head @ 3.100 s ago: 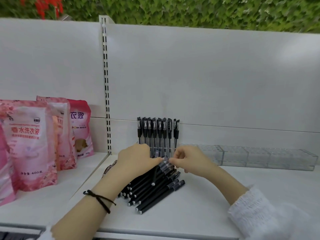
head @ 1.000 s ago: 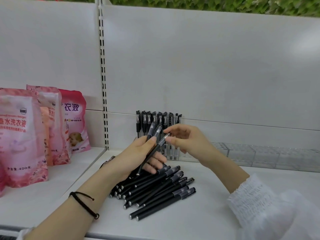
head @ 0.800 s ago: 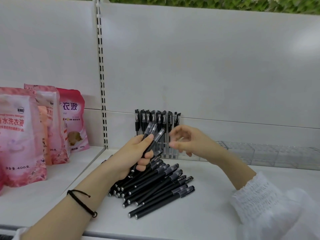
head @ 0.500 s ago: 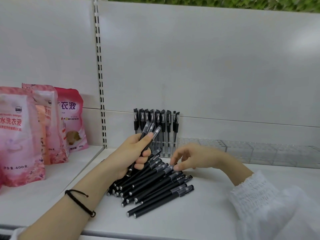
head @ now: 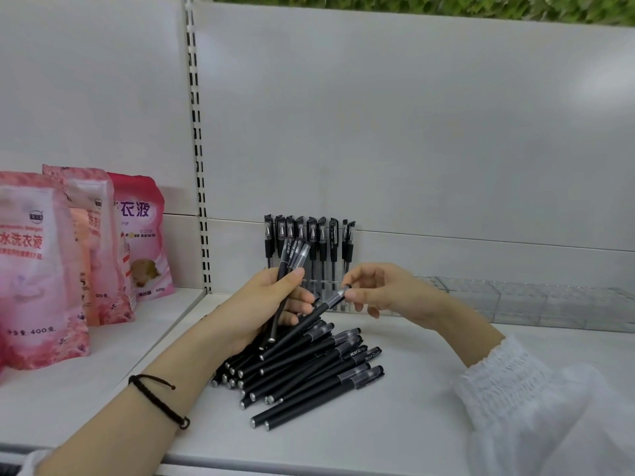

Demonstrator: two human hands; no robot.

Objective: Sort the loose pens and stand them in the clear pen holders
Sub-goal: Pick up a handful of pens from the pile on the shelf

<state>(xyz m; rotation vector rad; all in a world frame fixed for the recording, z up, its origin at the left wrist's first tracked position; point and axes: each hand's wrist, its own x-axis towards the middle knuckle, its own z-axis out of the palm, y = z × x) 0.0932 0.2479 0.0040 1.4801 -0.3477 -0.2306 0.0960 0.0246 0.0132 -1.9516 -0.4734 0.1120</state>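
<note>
Far left, I see pink pouches (head: pixel 68 255) on the neighbouring shelf. My left hand (head: pixel 261 304) grips a few black pens (head: pixel 292 255) (caps up) above the loose pile (head: pixel 309 369) on the white shelf (head: pixel 412 424). My right hand (head: pixel 388 293) pinches one pen (head: pixel 302 324) by its cap end. Further back, standing pens (head: pixel 323 242) fill the left end of the clear holders (head: pixel 515 300).

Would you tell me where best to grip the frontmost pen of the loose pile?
Likely pinch the frontmost pen mid-barrel, coming from above and the front: it lies flat and diagonal at the near edge of the pile, that side unobstructed.
</note>
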